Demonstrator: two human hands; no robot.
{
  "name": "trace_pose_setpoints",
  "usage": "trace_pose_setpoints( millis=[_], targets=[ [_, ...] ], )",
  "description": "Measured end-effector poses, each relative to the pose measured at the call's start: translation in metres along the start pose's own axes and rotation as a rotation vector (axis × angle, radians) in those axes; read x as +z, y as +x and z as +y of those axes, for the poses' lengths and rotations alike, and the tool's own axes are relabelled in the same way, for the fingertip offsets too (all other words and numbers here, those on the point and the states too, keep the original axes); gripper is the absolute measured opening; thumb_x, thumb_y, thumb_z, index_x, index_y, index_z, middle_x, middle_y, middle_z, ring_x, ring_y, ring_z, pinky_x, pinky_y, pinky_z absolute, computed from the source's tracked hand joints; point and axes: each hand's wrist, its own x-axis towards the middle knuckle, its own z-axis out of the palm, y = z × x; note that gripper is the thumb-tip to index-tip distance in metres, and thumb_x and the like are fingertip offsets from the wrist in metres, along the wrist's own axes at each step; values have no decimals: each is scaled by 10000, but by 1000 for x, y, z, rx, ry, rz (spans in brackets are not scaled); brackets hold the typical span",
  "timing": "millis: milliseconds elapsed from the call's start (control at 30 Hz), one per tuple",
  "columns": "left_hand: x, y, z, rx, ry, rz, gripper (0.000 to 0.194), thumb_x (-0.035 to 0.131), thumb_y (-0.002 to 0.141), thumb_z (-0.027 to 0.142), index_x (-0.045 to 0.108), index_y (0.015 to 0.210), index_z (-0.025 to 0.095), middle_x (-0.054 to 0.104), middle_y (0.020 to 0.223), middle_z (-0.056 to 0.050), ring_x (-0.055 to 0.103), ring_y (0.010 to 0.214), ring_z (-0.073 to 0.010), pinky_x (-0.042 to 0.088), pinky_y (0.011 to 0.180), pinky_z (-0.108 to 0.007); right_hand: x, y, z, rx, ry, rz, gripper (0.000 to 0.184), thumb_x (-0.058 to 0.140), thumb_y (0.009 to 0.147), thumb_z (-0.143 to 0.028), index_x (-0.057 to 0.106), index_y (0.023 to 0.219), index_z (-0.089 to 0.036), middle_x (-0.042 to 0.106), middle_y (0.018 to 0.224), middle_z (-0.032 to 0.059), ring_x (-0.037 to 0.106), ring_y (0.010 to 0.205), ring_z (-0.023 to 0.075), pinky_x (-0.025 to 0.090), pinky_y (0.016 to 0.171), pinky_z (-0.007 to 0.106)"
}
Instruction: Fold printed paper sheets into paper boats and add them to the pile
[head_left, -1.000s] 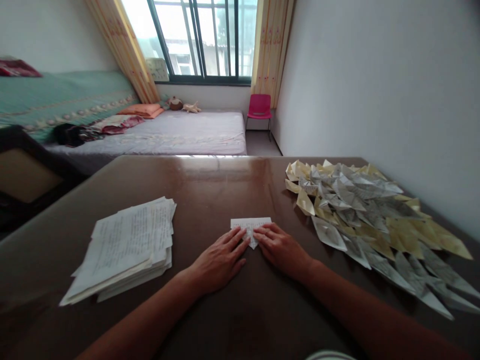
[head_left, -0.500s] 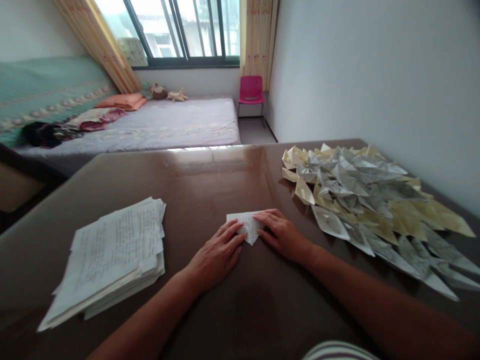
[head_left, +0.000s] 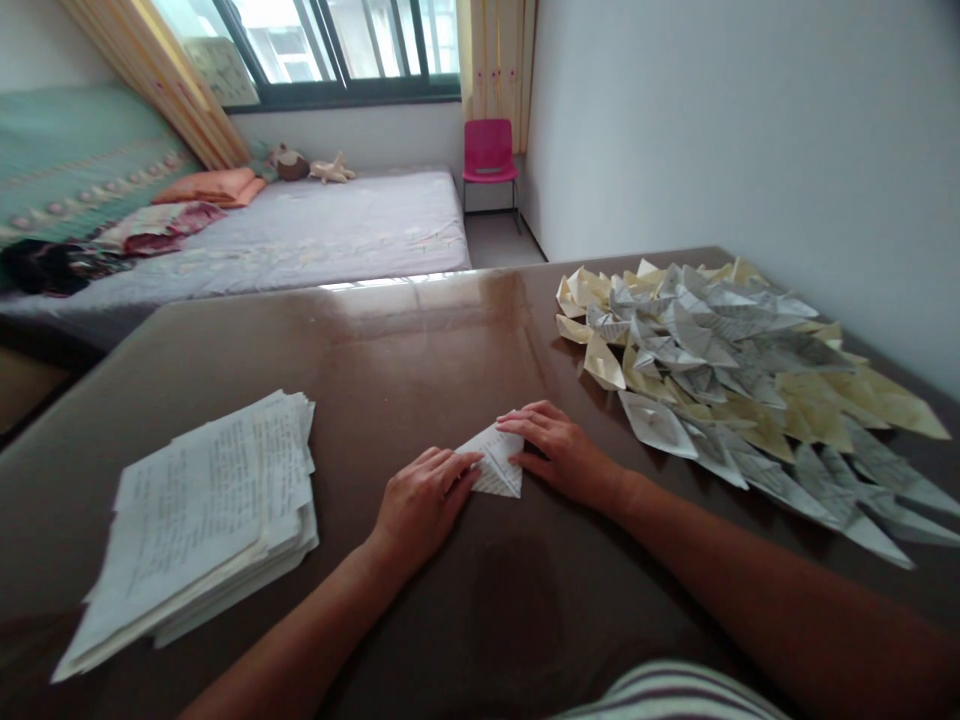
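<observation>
A small folded sheet of written paper (head_left: pixel 495 466) lies on the brown table (head_left: pixel 390 350), its shape now close to a triangle. My left hand (head_left: pixel 420 500) rests flat on the table at the paper's left edge, fingertips pressing on it. My right hand (head_left: pixel 559 450) lies over the paper's upper right edge, fingers curved down onto the fold. Both hands press the paper against the tabletop rather than lifting it.
A thick stack of handwritten sheets (head_left: pixel 202 510) sits at the left of the table. A large heap of folded paper boats (head_left: pixel 735 380) covers the right side near the white wall. Beyond the table are a bed (head_left: pixel 300 235) and a pink chair (head_left: pixel 487 155).
The paper's rectangular top has been folded down into a triangle. My right hand moved up over the fold, my left slid slightly left. The camera tilted downward.
</observation>
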Motion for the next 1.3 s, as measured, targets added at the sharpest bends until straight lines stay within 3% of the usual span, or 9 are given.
trace_pose_setpoints(
  millis=[167, 367, 800, 1200, 1300],
  targets=[
    [3, 7, 2, -78, 30, -1, 252, 496, 929, 367, 604, 1137, 275, 655, 878, 10, 610, 816, -153, 447, 723, -260, 0, 0, 1, -16, -23, -19, 196, 618, 868, -297, 657, 1047, -231, 672, 1109, 51, 530, 1027, 220, 464, 912, 408],
    [4, 8, 3, -110, 23, 33, 184, 553, 899, 345, 613, 1040, 243, 659, 862, 15, 603, 791, -146, 440, 723, -254, -1, -1, -2, -15, -48, -44, 156, 582, 895, -294, 670, 1009, -236, 671, 1113, 34, 520, 1021, 208, 435, 909, 386],
    [8, 8, 1, 16, 84, 133, 204, 509, 927, 376, 634, 891, 219, 652, 818, 5, 586, 793, -137, 422, 726, -242, -3, -2, -5, -27, -105, -77, 194, 531, 926, -346, 694, 999, -269, 670, 1117, 9, 514, 1012, 188, 385, 903, 358],
    [5, 10, -4, 119, -1, 36, 203, 468, 950, 300, 660, 936, 235, 673, 907, 0, 589, 827, -127, 444, 747, -221, -4, -2, -7, -35, -158, -114, 226, 491, 946, -351, 699, 1013, -295, 652, 1145, 15, 499, 1034, 202, 361, 874, 363],
    [4, 10, -3, 129, -7, 30, 196, 471, 948, 295, 659, 935, 240, 677, 899, 4, 584, 824, -130, 443, 741, -224, -3, -2, -14, 15, -115, -99, 247, 493, 942, -381, 660, 1100, -289, 658, 1127, 20, 502, 1030, 202, 353, 877, 364]
  ],
)
